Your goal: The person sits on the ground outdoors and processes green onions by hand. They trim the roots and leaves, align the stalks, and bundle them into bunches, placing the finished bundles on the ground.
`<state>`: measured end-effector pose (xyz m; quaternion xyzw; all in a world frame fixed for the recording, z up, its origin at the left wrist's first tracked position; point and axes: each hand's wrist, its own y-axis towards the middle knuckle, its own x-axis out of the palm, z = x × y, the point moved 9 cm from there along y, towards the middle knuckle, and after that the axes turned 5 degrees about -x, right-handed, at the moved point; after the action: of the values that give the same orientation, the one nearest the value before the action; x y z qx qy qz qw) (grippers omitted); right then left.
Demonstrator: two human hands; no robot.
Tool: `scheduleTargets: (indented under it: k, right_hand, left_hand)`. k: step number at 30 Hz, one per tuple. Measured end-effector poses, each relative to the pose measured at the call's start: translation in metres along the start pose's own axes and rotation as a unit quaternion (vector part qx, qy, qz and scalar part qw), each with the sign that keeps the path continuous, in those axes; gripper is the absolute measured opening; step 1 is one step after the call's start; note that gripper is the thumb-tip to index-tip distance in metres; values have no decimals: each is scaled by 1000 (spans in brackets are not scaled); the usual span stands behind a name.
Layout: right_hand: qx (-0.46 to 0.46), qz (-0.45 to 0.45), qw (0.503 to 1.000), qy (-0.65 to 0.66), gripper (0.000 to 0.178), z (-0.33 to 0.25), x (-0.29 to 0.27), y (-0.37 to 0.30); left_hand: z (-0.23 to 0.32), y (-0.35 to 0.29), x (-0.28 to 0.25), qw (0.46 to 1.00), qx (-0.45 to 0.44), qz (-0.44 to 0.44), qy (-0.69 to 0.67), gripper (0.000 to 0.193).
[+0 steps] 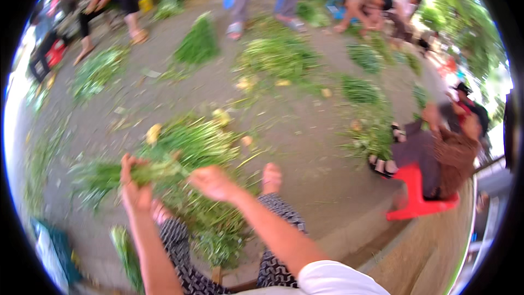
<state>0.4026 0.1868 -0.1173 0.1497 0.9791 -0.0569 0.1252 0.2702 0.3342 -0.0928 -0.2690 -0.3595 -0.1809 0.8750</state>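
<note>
My left hand (135,186) is wrapped round a bunch of long thin green stalks (103,175), its feathery tops pointing left. At the pale stem end of that bunch my right hand (213,183) is closed, its fingers pinched on the stems; motion blurs the exact grip. Just beyond both hands a loose heap of the same greens (191,139) lies on the ground. More trimmed leaves (215,224) are scattered between my legs, below my hands.
A green bundle (125,254) and a dark teal bag (57,254) lie at the lower left. To the right a person sits on a red plastic stool (420,196) by another pile of greens (368,136). Several other people and green piles (278,54) stand farther off.
</note>
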Motion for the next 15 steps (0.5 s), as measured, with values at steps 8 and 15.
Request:
scheduleTargets:
  k: [8, 15]
  right_hand:
    - [-36, 226, 963, -143, 18, -13, -78, -12]
    - [-62, 180, 981, -32, 24, -31, -19, -4]
  left_hand:
    - [7, 9, -14, 991, -24, -34, -130, 8]
    - [4, 0, -24, 988, -35, -7, -148, 10]
